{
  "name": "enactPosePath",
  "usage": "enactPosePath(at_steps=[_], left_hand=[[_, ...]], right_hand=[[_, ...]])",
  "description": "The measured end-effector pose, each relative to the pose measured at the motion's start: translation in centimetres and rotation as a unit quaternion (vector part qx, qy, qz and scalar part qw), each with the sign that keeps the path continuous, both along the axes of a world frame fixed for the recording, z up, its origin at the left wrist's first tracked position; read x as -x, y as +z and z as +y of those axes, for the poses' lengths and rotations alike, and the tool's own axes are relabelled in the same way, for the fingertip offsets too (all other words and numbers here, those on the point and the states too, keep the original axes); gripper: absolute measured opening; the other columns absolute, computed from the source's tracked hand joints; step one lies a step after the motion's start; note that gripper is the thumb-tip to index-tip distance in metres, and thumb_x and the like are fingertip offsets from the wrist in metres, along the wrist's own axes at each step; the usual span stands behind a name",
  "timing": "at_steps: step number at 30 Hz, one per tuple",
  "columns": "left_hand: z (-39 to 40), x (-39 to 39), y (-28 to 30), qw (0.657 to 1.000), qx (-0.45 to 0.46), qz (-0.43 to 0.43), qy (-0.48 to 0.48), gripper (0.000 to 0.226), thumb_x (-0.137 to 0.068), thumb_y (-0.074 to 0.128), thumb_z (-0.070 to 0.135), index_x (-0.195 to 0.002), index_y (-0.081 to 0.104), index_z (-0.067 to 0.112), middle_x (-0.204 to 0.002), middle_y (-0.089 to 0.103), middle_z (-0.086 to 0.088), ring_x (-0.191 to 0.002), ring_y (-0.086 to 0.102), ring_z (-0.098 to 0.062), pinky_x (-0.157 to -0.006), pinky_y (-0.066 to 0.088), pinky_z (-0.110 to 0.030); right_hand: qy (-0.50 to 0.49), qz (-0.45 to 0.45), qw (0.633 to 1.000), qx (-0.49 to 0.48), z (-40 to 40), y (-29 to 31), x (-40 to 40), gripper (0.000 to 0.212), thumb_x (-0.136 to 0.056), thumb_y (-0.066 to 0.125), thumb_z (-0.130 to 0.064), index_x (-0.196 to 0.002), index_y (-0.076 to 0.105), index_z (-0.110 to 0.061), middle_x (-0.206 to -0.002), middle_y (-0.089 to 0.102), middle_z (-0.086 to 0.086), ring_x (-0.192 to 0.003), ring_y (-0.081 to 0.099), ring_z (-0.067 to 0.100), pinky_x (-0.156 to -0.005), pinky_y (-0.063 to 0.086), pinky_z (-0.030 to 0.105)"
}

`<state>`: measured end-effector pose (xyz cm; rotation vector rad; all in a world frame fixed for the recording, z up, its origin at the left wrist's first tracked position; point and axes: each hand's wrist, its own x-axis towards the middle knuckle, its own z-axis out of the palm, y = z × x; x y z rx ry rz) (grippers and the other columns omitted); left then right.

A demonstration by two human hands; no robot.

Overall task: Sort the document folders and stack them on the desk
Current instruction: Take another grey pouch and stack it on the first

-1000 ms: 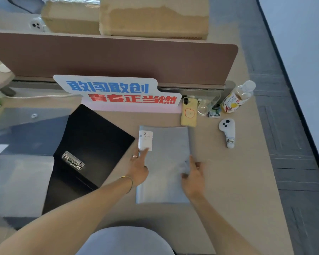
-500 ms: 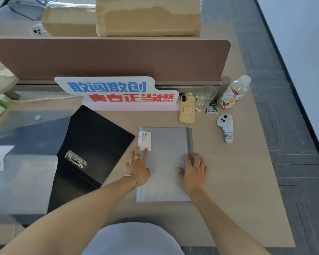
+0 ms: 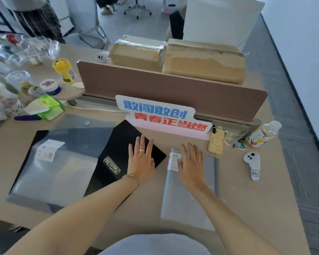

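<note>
Folders unstacked: grey folder [image 3: 190, 190] pinned flat by right hand [image 3: 191, 168]; black folder [image 3: 118, 153], 9 o'clock, under flat left hand [image 3: 141, 162]; nothing gripped.

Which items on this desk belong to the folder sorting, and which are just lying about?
Job: grey folder under right hand; black clip folder under left hand; translucent folders.

Lying about: yellow phone, drink bottle, white controller, slogan sign, cardboard boxes.
</note>
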<state>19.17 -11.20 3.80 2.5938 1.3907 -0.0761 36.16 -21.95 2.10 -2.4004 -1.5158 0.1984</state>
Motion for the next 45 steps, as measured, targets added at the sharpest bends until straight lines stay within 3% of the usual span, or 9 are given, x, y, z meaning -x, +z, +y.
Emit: enactPosePath(at_steps=[8, 16, 19, 23, 26, 32, 37, 41, 45], left_hand=[[5.3, 11.2, 0.6, 0.988, -0.012, -0.043, 0.145, 0.071, -0.105, 0.042, 0.038, -0.165, 0.005, 0.027, -0.174, -0.001, -0.011, -0.159, -0.004, -0.037, -0.127, 0.005, -0.058], [8.7, 24.5, -0.6, 0.965, 0.031, -0.034, 0.258, 0.076, -0.1, 0.038, 0.028, -0.165, -0.002, 0.02, -0.173, -0.006, -0.016, -0.159, -0.011, -0.034, -0.125, 0.002, -0.056], [9.0, 28.6, -2.2, 0.948, 0.079, -0.06, 0.301, 0.08, -0.097, 0.039, 0.027, -0.164, -0.005, 0.023, -0.172, -0.008, -0.016, -0.159, -0.012, -0.034, -0.125, 0.012, -0.057], [9.1, 32.0, -4.1, 0.901, 0.178, -0.128, 0.374, 0.097, -0.095, 0.056, 0.057, -0.162, -0.011, 0.037, -0.17, -0.023, -0.013, -0.157, -0.018, -0.035, -0.118, 0.033, -0.054], [9.4, 33.1, -5.8, 0.843, 0.27, -0.171, 0.432, 0.117, -0.081, 0.061, 0.077, -0.162, -0.014, 0.038, -0.168, -0.03, -0.01, -0.157, -0.021, -0.035, -0.123, 0.021, -0.058], [10.4, 32.8, -7.9, 0.745, 0.344, -0.269, 0.504, 0.125, -0.075, 0.066, 0.08, -0.163, -0.011, 0.036, -0.171, -0.019, -0.012, -0.157, -0.019, -0.036, -0.124, 0.007, -0.062], [11.7, 32.7, -7.8, 0.708, 0.365, -0.303, 0.523, 0.131, -0.07, 0.067, 0.083, -0.162, -0.015, 0.038, -0.17, -0.017, -0.019, -0.156, -0.021, -0.038, -0.125, 0.005, -0.059], [13.5, 32.1, -7.7, 0.682, 0.375, -0.293, 0.556, 0.136, -0.064, 0.064, 0.09, -0.161, -0.016, 0.037, -0.17, -0.011, -0.023, -0.158, -0.011, -0.041, -0.126, 0.006, -0.058], [15.3, 31.1, -7.1, 0.652, 0.383, -0.285, 0.589, 0.138, -0.064, 0.061, 0.091, -0.161, -0.018, 0.034, -0.168, -0.01, -0.031, -0.157, -0.007, -0.045, -0.124, 0.007, -0.062]], right_hand=[[0.117, -0.039, 0.992, -0.037, 9.5, 3.0, 7.8, 0.06, -0.097, 0.058, -0.029, -0.151, 0.034, -0.017, -0.153, 0.043, 0.01, -0.145, 0.037, 0.034, -0.117, 0.033, 0.053], [0.209, -0.041, 0.977, 0.012, 16.6, 2.7, 17.5, 0.063, -0.099, 0.052, -0.03, -0.156, 0.026, -0.021, -0.158, 0.037, 0.01, -0.148, 0.032, 0.03, -0.118, 0.034, 0.049], [0.236, -0.031, 0.97, 0.042, 18.5, 1.5, 20.9, 0.066, -0.098, 0.052, -0.029, -0.157, 0.023, -0.02, -0.159, 0.035, 0.011, -0.148, 0.03, 0.031, -0.12, 0.029, 0.049], [0.275, 0.02, 0.953, 0.124, 21.6, -0.4, 24.8, 0.08, -0.095, 0.055, -0.037, -0.159, 0.009, -0.024, -0.164, 0.023, 0.011, -0.151, 0.019, 0.03, -0.122, 0.02, 0.049], [0.285, 0.043, 0.931, 0.224, 24.1, -1.6, 27.4, 0.104, -0.085, 0.065, -0.049, -0.159, -0.004, -0.029, -0.168, 0.006, 0.009, -0.154, 0.006, 0.031, -0.123, 0.012, 0.053], [0.299, 0.031, 0.907, 0.296, 28.5, -3.6, 30.3, 0.122, -0.075, 0.075, -0.057, -0.158, -0.011, -0.032, -0.169, -0.008, 0.011, -0.155, -0.004, 0.034, -0.123, 0.008, 0.056], [0.283, 0.041, 0.89, 0.356, 30.5, -5.6, 29.8, 0.127, -0.07, 0.076, -0.062, -0.158, -0.012, -0.033, -0.168, -0.014, 0.01, -0.154, -0.013, 0.035, -0.122, 0.003, 0.057], [0.295, 0.054, 0.873, 0.385, 29.8, -6.8, 29.7, 0.129, -0.066, 0.075, -0.065, -0.158, -0.01, -0.033, -0.167, -0.019, 0.007, -0.154, -0.014, 0.034, -0.122, 0.006, 0.059], [0.293, 0.094, 0.877, 0.369, 28.4, -6.7, 30.5, 0.124, -0.07, 0.078, -0.055, -0.158, -0.008, -0.037, -0.168, -0.017, 0.003, -0.155, -0.012, 0.03, -0.122, 0.008, 0.056]])
